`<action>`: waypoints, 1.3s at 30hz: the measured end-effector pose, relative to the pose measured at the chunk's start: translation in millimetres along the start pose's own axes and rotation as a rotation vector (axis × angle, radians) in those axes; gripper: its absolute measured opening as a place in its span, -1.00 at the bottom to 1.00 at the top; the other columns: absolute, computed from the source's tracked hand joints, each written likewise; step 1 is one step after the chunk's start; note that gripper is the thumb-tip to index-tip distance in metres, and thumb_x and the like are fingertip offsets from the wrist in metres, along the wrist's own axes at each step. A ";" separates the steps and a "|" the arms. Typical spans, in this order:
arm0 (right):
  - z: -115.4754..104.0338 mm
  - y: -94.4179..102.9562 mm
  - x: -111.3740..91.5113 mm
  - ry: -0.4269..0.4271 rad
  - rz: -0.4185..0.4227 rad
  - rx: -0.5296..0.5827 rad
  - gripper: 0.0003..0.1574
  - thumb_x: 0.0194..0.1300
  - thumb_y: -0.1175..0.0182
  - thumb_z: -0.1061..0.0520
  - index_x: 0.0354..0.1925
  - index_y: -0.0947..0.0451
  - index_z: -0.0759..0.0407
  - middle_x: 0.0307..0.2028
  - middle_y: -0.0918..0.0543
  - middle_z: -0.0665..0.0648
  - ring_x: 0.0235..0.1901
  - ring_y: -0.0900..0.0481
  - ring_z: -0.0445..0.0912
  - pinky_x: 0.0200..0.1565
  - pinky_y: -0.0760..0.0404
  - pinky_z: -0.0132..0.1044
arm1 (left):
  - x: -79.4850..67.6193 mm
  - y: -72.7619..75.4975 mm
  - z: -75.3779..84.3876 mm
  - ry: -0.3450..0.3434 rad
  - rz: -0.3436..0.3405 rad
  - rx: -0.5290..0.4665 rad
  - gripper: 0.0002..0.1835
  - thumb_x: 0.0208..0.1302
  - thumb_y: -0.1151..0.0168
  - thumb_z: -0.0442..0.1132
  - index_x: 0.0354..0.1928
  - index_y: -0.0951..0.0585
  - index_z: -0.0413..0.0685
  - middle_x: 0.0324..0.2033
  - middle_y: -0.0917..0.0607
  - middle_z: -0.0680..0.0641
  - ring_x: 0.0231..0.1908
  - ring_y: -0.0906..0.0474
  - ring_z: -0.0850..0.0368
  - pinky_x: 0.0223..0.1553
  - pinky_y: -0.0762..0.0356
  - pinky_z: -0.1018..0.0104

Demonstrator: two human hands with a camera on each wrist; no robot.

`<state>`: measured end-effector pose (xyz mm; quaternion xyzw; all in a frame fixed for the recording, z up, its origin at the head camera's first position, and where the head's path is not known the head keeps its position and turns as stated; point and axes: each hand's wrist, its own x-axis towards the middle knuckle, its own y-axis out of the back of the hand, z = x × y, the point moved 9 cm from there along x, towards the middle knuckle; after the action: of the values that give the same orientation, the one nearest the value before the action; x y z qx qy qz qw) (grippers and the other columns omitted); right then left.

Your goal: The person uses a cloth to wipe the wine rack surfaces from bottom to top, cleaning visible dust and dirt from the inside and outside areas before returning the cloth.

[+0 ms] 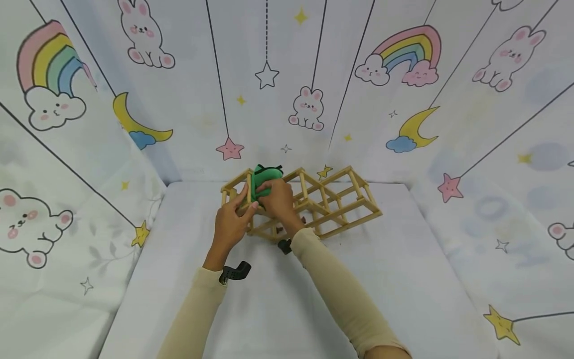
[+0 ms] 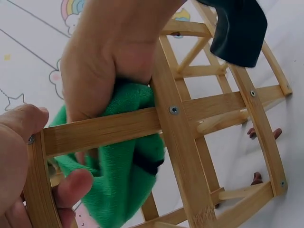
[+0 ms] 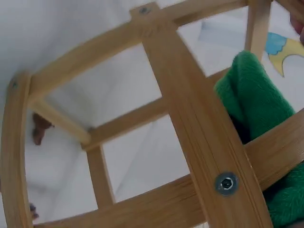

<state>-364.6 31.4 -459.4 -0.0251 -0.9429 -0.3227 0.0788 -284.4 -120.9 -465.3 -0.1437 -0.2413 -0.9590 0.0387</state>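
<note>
A wooden rack [image 1: 354, 224] of light slats, joined with screws, stands near the back of the white table. A green fuzzy cloth [image 1: 271, 173] with black trim sits bunched in its upper left compartment. My left hand [image 1: 229, 224] grips the rack's left end; in the left wrist view its thumb and fingers lie around a wooden post [image 2: 42, 190]. My right hand [image 1: 279, 199] reaches into the compartment from above and holds the cloth, its fingertips partly hidden by the cloth and a slat. In the right wrist view, folds of the cloth [image 3: 259, 97] show behind the slats.
More rack compartments extend to the right of the cloth. Small brown pieces [image 2: 256, 179] show low at the rack. A black wrist camera [image 1: 237, 270] sits on the left wrist. A printed fabric wall [image 1: 193, 99] rises close behind the rack.
</note>
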 end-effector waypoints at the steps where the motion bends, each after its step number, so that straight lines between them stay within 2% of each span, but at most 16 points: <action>1: 0.2 -3.5 0.8 -0.006 -0.025 -0.033 -0.85 0.25 -0.52 0.21 -0.27 -0.88 -0.06 -0.20 -0.86 0.08 -0.23 -0.76 0.02 -0.29 -0.74 -0.20 | -0.1 0.9 -1.0 -0.002 0.001 0.000 -0.30 0.54 -0.28 0.10 0.60 -0.36 0.14 0.44 -0.57 -0.11 0.18 -0.72 -0.15 0.04 -0.66 -0.11; 3: 0.6 -3.6 2.8 -0.013 0.020 -0.031 -0.86 0.27 -0.50 0.23 -0.28 -0.88 -0.03 -0.20 -0.86 0.11 -0.22 -0.77 0.05 -0.27 -0.76 -0.16 | 0.5 1.7 -1.4 -0.012 0.000 -0.010 -0.31 0.54 -0.29 0.09 0.60 -0.36 0.14 0.44 -0.57 -0.10 0.25 -0.68 -0.14 0.10 -0.65 -0.09; 6: 0.6 8.4 2.4 0.013 0.219 0.103 -0.85 0.31 -0.47 0.25 -0.25 -0.89 0.00 -0.17 -0.86 0.13 -0.19 -0.79 0.03 -0.19 -0.78 -0.17 | 2.9 1.0 -0.5 -0.028 0.000 -0.033 -0.32 0.53 -0.30 0.04 0.59 -0.38 0.12 0.38 -0.62 -0.16 0.20 -0.72 -0.17 0.09 -0.65 -0.12; 9: -3.0 26.7 -1.1 0.113 0.401 0.277 -0.85 0.36 -0.47 0.21 -0.14 -0.88 0.00 -0.10 -0.86 0.12 -0.13 -0.81 0.00 -0.12 -0.79 -0.17 | 3.9 0.3 0.9 -0.041 0.028 -0.030 -0.34 0.52 -0.32 0.01 0.57 -0.41 0.09 0.35 -0.64 -0.18 0.21 -0.72 -0.20 0.11 -0.68 -0.18; 11: -10.2 39.6 -1.3 0.185 0.448 0.345 -0.83 0.38 -0.46 0.18 -0.09 -0.88 -0.02 -0.06 -0.86 0.09 -0.05 -0.80 -0.02 -0.04 -0.78 -0.15 | 2.8 1.1 1.8 -0.047 0.070 -0.031 -0.35 0.51 -0.35 -0.02 0.55 -0.45 0.06 0.36 -0.63 -0.15 0.29 -0.66 -0.17 0.21 -0.65 -0.18; 12: -15.3 44.7 0.0 0.212 0.440 0.369 -0.83 0.39 -0.46 0.17 -0.08 -0.88 -0.02 -0.04 -0.85 0.08 -0.04 -0.80 -0.02 -0.02 -0.78 -0.15 | 1.5 2.1 2.2 -0.052 0.099 -0.040 -0.36 0.49 -0.38 -0.03 0.53 -0.47 0.04 0.38 -0.62 -0.13 0.35 -0.60 -0.15 0.26 -0.62 -0.17; 15: -39.0 53.4 6.5 0.265 0.343 0.383 -0.82 0.39 -0.45 0.17 -0.08 -0.88 -0.06 -0.02 -0.82 0.06 0.03 -0.76 -0.06 0.06 -0.75 -0.15 | -4.8 7.3 3.4 -0.075 0.209 -0.091 -0.38 0.40 -0.48 -0.09 0.44 -0.57 -0.03 0.31 -0.69 -0.10 0.29 -0.67 -0.11 0.27 -0.63 -0.12; 18: -71.8 50.7 12.9 0.325 0.209 0.350 -0.78 0.40 -0.43 0.17 -0.04 -0.88 -0.07 0.07 -0.78 0.08 0.14 -0.71 -0.05 0.16 -0.72 -0.16 | -13.8 15.4 3.1 -0.108 0.334 -0.088 -0.42 0.29 -0.56 -0.10 0.33 -0.67 -0.06 0.18 -0.78 -0.09 0.11 -0.76 -0.11 0.22 -0.65 -0.07; 22: -105.8 28.6 20.6 0.363 0.018 0.279 -0.69 0.41 -0.44 0.14 0.07 -0.84 -0.18 0.23 -0.73 0.07 0.28 -0.65 -0.06 0.17 -0.73 -0.20 | -26.5 29.1 -9.7 -0.088 0.466 -0.040 -0.47 0.22 -0.59 -0.06 0.21 -0.76 -0.07 0.09 -0.83 -0.09 0.00 -0.68 -0.15 0.10 -0.50 -0.12; 24: -110.9 11.6 25.2 0.329 -0.082 0.244 -0.64 0.41 -0.45 0.12 0.10 -0.82 -0.26 0.30 -0.70 0.04 0.31 -0.62 -0.08 0.13 -0.74 -0.22 | -33.0 35.9 -22.4 -0.051 0.509 -0.039 -0.49 0.22 -0.60 -0.05 0.16 -0.78 -0.12 0.13 -0.81 -0.11 0.02 -0.63 -0.19 0.10 -0.44 -0.13; 27: -107.6 -13.7 31.7 0.250 -0.203 0.205 -0.57 0.39 -0.47 0.13 0.12 -0.80 -0.33 0.37 -0.64 0.04 0.33 -0.59 -0.08 0.08 -0.75 -0.24 | -42.1 41.7 -44.7 0.022 0.535 -0.046 -0.54 0.20 -0.60 -0.07 0.09 -0.81 -0.15 0.22 -0.75 -0.14 0.10 -0.61 -0.24 0.13 -0.45 -0.15; 29: -103.7 -27.6 34.7 0.213 -0.254 0.180 -0.53 0.36 -0.49 0.15 0.12 -0.79 -0.36 0.40 -0.61 0.05 0.35 -0.58 -0.06 0.06 -0.75 -0.24 | -46.3 41.2 -57.9 0.066 0.519 -0.050 -0.59 0.22 -0.58 -0.07 0.03 -0.82 -0.16 0.24 -0.73 -0.15 0.15 -0.64 -0.26 0.14 -0.48 -0.16; 33: -103.3 -47.9 37.5 0.232 -0.318 0.122 -0.50 0.35 -0.49 0.18 0.16 -0.78 -0.32 0.42 -0.58 0.09 0.39 -0.55 -0.02 0.10 -0.75 -0.24 | -48.6 38.7 -72.5 0.096 0.478 -0.056 -0.65 0.24 -0.55 -0.07 -0.05 -0.82 -0.15 0.21 -0.76 -0.13 0.20 -0.72 -0.21 0.10 -0.58 -0.13; 35: -104.5 -54.1 38.6 0.269 -0.335 0.030 -0.51 0.36 -0.48 0.17 0.16 -0.78 -0.30 0.41 -0.61 0.08 0.38 -0.56 -0.03 0.13 -0.72 -0.24 | -47.9 38.6 -74.2 0.090 0.471 -0.037 -0.66 0.24 -0.53 -0.05 -0.07 -0.82 -0.14 0.19 -0.77 -0.11 0.19 -0.75 -0.15 0.05 -0.64 -0.09; 39: -107.7 -58.7 42.1 0.365 -0.358 -0.268 -0.60 0.35 -0.49 0.17 0.07 -0.82 -0.26 0.25 -0.74 0.06 0.25 -0.61 0.00 0.18 -0.67 -0.18 | -47.5 40.7 -70.6 0.080 0.479 0.048 -0.65 0.22 -0.52 0.00 -0.10 -0.82 -0.10 0.16 -0.79 -0.09 0.02 -0.81 -0.11 -0.11 -0.66 -0.02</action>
<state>-397.7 -81.2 -404.0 0.1900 -0.8516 -0.4522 0.1850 -251.3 -190.0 -520.4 -0.1579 -0.2213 -0.9213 0.2779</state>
